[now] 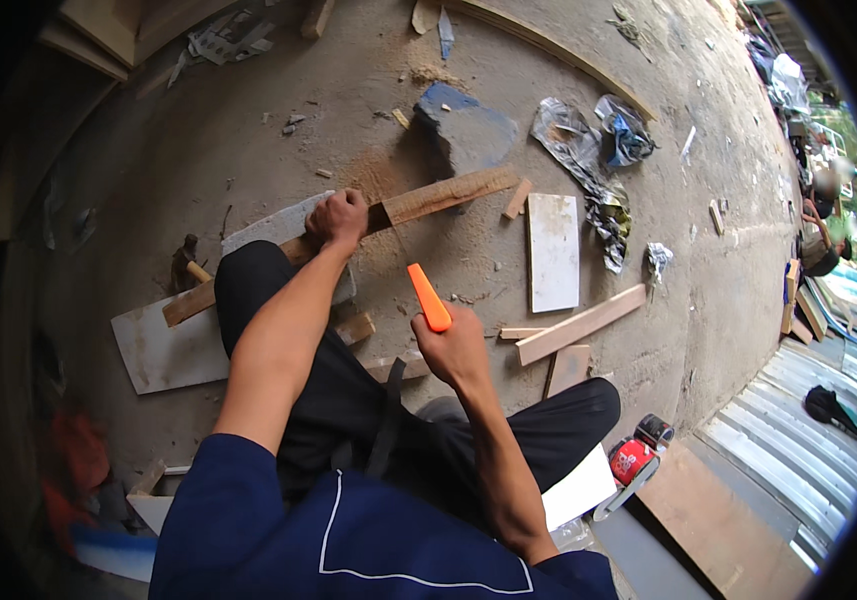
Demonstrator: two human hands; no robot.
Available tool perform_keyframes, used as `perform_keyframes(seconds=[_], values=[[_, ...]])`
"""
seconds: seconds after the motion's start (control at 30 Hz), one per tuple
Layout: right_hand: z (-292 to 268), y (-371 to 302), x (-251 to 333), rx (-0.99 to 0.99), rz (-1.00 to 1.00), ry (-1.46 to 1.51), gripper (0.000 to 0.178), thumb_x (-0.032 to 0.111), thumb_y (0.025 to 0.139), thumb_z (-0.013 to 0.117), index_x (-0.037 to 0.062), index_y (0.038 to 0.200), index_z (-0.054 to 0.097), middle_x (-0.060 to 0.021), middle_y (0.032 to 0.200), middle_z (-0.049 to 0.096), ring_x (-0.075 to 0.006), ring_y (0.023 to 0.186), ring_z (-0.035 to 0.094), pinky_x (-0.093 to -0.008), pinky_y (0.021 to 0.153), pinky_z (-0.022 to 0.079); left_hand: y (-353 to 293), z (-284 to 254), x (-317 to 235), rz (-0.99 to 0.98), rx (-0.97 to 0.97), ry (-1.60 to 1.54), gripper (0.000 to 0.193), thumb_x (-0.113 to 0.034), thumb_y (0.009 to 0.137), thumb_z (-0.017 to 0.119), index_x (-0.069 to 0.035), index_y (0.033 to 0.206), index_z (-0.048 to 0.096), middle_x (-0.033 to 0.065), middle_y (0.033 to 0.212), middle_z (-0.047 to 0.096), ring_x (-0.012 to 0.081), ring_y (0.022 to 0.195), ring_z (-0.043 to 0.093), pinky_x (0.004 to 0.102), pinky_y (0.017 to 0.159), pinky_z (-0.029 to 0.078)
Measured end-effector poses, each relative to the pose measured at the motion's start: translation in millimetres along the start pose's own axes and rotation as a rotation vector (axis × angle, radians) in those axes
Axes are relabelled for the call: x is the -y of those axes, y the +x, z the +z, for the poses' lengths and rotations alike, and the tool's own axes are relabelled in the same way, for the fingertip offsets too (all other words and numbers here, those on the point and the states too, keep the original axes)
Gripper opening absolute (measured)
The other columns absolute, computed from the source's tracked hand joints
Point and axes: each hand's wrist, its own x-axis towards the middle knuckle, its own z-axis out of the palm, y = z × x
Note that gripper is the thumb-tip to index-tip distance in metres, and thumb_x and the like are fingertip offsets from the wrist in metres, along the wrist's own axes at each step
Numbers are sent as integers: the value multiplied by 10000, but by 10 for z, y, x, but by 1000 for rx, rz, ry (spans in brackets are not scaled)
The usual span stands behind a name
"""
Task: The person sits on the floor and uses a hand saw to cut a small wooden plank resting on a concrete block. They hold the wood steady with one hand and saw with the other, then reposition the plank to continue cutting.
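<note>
A grey concrete floor [683, 190] spreads under everything, strewn with scraps. The person's left leg [253, 285], in black trousers, bends across a long wooden beam [453, 196], hiding part of it. The beam slants from a white board [173, 350] at the left up toward a blue-grey block [478, 135], whose near edge it overlaps in this view; whether it rests there I cannot tell. To the right lie a white panel [553, 252] and a pale wooden strip [583, 324], well apart from the beam. Next in size is the handsaw, its orange handle [429, 298] nearer the person than the beam and its thin blade reaching the beam's near side. The left hand [337, 217] is curled tightly on the beam, left of the blade. The right hand [451, 345] is closed round the handle, below the beam and apart from it. Smallest is a wood offcut [517, 199] just beside the beam's right end.
</note>
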Motion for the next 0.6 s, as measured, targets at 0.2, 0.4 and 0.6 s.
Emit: perform_keyframes(seconds=[0.2, 0.4, 0.6], values=[[-49, -699, 42, -55, -67, 12, 265, 221, 776, 625, -35, 734, 574, -236, 646, 567, -420, 619, 567, -445, 582, 452, 91, 4, 138, 36, -117, 63, 361, -331, 837, 454, -85, 738, 699, 182, 805, 675, 396, 794, 636, 493, 756, 440], [117, -129, -34, -61, -39, 75, 256, 227, 779, 620, -28, 765, 601, -243, 685, 591, -432, 677, 588, -461, 623, 472, -18, 69, 26, 61, -100, 18, 363, -329, 843, 453, -79, 734, 693, 191, 796, 670, 394, 771, 635, 500, 725, 449], [169, -193, -18, -77, -68, 60, 253, 226, 773, 616, -27, 768, 593, -233, 707, 597, -421, 672, 584, -448, 611, 460, 51, 40, 43, 56, -70, 17, 373, -335, 851, 439, -77, 773, 697, 177, 814, 675, 400, 811, 628, 491, 771, 429]])
